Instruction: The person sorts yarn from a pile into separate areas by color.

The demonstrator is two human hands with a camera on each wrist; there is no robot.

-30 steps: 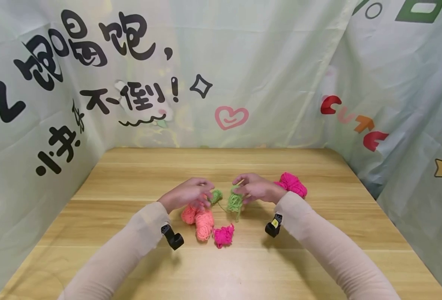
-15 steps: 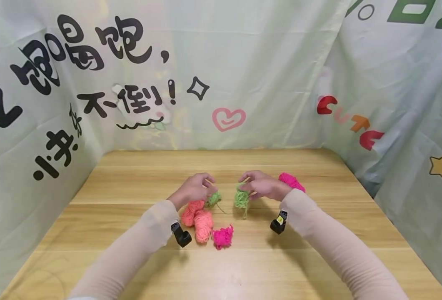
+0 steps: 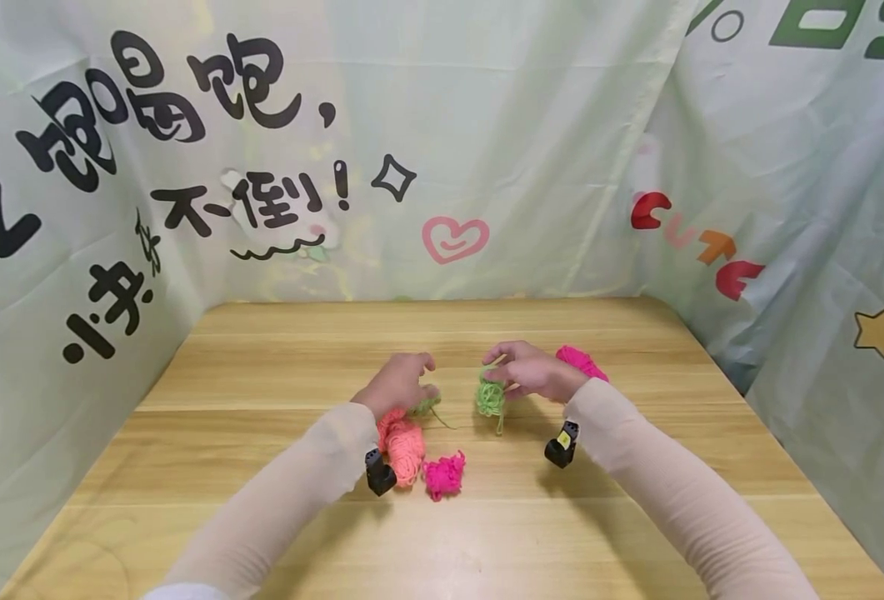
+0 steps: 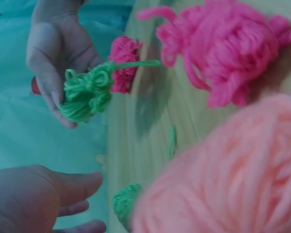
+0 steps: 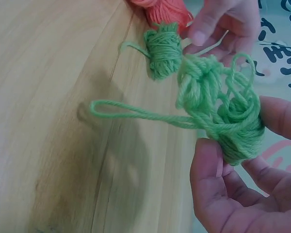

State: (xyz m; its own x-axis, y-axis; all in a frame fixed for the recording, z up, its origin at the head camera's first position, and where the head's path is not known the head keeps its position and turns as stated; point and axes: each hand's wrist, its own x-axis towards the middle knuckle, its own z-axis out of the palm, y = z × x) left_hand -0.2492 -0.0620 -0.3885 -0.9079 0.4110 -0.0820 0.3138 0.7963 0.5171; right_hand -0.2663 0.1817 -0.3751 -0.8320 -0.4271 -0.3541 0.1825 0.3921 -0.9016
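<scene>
My right hand [image 3: 533, 372] pinches a loose bundle of light green yarn [image 3: 491, 398] between thumb and fingers above the table. A yarn loop hangs off that bundle, plain in the right wrist view, where the bundle [image 5: 237, 121] looks tangled. My left hand [image 3: 400, 385] hovers over a smaller green yarn skein [image 3: 423, 407] on the table, its thumb and fingers apart. In the left wrist view my left hand [image 4: 34, 199] holds nothing, and the small skein [image 4: 126, 201] lies just past its fingertips. Coral yarn balls [image 3: 406, 450], partly hidden by the left wrist, sit beside it.
A small magenta yarn bundle [image 3: 445, 475] lies nearer me, right of the coral yarn. Behind my right wrist is a larger magenta skein [image 3: 580, 362], partly covered. The wooden table [image 3: 262, 358] is bordered by printed curtains [image 3: 546, 167] at the back and sides.
My right hand has drawn the green bundle to the right, away from the small green skein. The left hand has shifted slightly right and come over that skein.
</scene>
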